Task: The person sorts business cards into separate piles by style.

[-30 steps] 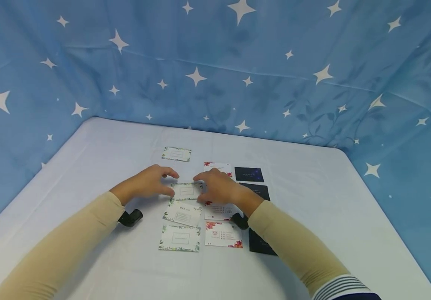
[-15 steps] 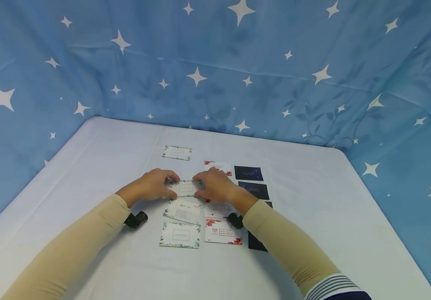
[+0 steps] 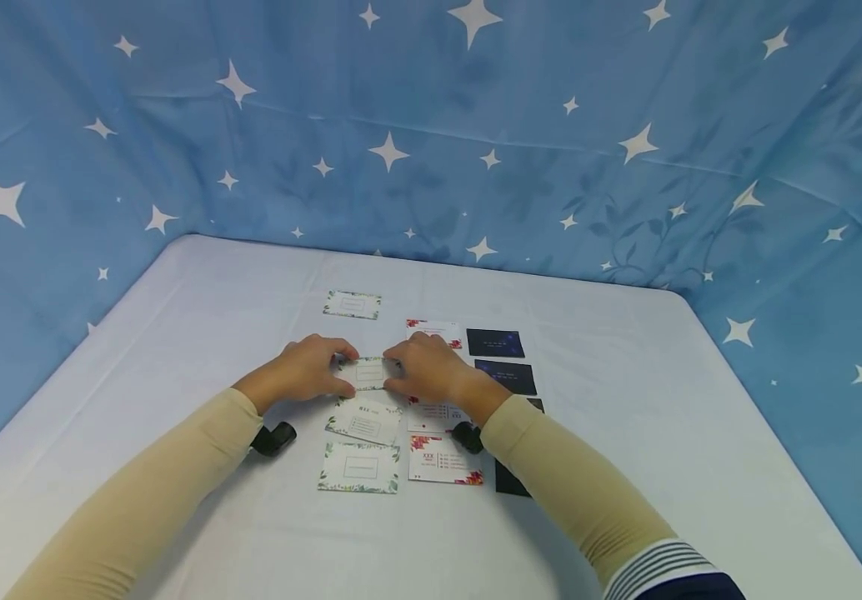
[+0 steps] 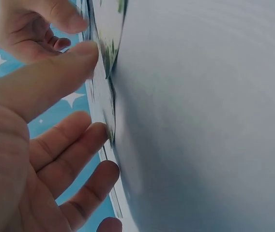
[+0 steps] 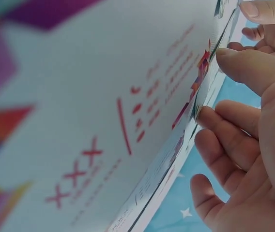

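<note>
A white business card with a green leaf border lies between the two hands in the head view. My left hand holds its left end, thumb at the near corner and fingers at the far one. At the right end, my right hand grips it the same way. A tilted leaf-bordered card lies just nearer, overlapping others beneath, and another leaf-bordered card sits straight below that. In the left wrist view the thumb touches a card's edge; the right wrist view shows the right fingers near card edges.
Right of the leaf cards runs a column of red-flowered cards, partly under the right hand. Beyond it stands a column of dark cards, partly covered by the right forearm. One more leaf card lies at the back of the white table.
Both hands have closed in on the ends of the leaf-bordered card, narrowing the gaps seen a second ago. The other cards keep their places.
</note>
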`<state>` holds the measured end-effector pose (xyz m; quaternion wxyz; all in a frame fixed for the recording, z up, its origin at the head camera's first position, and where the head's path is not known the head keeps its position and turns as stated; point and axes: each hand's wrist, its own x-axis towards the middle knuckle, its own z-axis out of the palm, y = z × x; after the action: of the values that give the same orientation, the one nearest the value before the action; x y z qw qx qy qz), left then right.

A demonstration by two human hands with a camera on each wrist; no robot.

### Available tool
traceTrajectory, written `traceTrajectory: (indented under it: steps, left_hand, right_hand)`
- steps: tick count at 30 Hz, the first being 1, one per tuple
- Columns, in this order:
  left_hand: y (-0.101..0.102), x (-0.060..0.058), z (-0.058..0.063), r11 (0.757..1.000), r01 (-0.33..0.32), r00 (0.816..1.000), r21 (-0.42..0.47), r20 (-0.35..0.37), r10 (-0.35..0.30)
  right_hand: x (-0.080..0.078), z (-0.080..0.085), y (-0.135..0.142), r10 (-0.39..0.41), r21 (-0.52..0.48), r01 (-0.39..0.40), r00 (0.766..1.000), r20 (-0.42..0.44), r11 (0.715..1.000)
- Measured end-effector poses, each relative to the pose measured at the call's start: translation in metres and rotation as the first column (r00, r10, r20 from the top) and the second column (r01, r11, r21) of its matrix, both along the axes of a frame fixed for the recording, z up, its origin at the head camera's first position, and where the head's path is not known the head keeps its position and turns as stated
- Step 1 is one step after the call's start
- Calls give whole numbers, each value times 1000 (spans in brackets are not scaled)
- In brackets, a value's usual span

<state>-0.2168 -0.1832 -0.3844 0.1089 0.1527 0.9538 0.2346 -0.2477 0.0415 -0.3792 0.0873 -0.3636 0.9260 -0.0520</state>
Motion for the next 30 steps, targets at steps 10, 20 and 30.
traceTrajectory:
  steps: [10, 20, 30]
  left_hand:
    - [2, 2, 0, 1000, 0, 1000, -27, -27, -1]
    - [2, 2, 3, 997, 18, 998, -76, -64, -23]
    - [-4, 2, 0, 996, 25, 997, -86, -74, -31]
  right_hand:
    - [2, 0, 3, -19, -34, 22, 997, 75, 999]
    - [2, 1, -1, 14, 3, -14, 1000, 20, 1000]
    - [3, 1, 0, -33, -28, 37, 994, 105, 999]
